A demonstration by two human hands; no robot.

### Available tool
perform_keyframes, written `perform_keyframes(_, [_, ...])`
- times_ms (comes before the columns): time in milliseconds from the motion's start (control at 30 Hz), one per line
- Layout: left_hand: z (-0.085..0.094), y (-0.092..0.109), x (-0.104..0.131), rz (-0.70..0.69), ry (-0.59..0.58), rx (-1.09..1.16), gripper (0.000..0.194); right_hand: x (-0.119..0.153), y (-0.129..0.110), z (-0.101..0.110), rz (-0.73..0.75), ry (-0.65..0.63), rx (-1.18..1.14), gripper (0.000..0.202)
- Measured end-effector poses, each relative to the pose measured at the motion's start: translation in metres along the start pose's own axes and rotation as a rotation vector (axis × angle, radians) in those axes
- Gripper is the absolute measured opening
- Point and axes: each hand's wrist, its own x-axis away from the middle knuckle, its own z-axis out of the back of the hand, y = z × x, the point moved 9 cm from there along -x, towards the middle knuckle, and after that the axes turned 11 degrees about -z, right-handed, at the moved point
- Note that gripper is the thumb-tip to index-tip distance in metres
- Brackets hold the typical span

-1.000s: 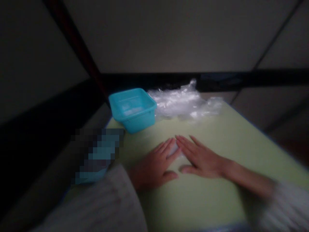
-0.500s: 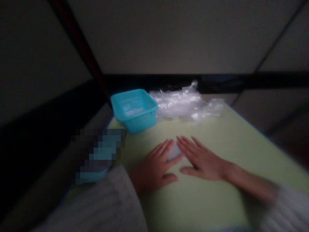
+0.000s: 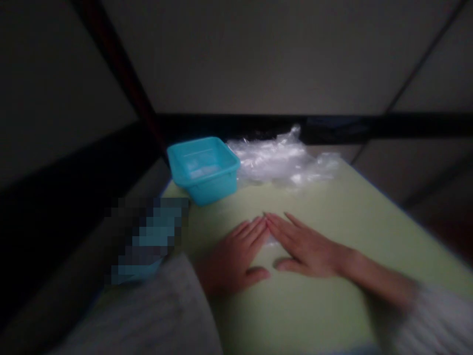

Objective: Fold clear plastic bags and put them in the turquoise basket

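Observation:
My left hand lies flat with its fingers stretched out, the tips pointing up and to the right. From the other side my right hand rests flat too, and the fingertips of both hands meet. Between and partly under the fingers is a small whitish, thin-looking piece; most of it is covered, and its kind is too blurred to tell. Both thumbs point inward, apart from each other, over the yellow-green tabletop.
A turquoise plastic basin with whitish, clear pieces inside stands at the back left. Beside it lies a crumpled heap of clear plastic. A pixelated bluish object is at the left edge. A wall rises behind the table.
My fingertips have come together over the whitish piece, hiding more of it. My right hand has shifted slightly left. The basin and plastic heap stay in place.

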Motion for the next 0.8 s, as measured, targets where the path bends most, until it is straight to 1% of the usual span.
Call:
perform_keyframes(300, [0.0004,-0.0021,0.001,-0.022,-0.047,0.057,0.079,0.0005,0.0021,-0.0018,-0.005,-0.092,0.023,0.085])
perform_keyframes(567, [0.0066,-0.002,0.0024,-0.064,-0.04,0.091,0.076,0.0016,0.0028,0.0009,0.003,-0.052,-0.012,0.086])
perform_keyframes(700, [0.0081,0.0002,0.0029,-0.1,-0.023,0.091,0.071,0.0018,0.002,0.0025,0.006,-0.037,-0.022,0.086])
perform_keyframes(800, [0.0072,-0.0001,0.0036,-0.096,-0.018,0.072,0.07,0.0014,0.0026,0.002,-0.005,-0.037,-0.015,0.085])
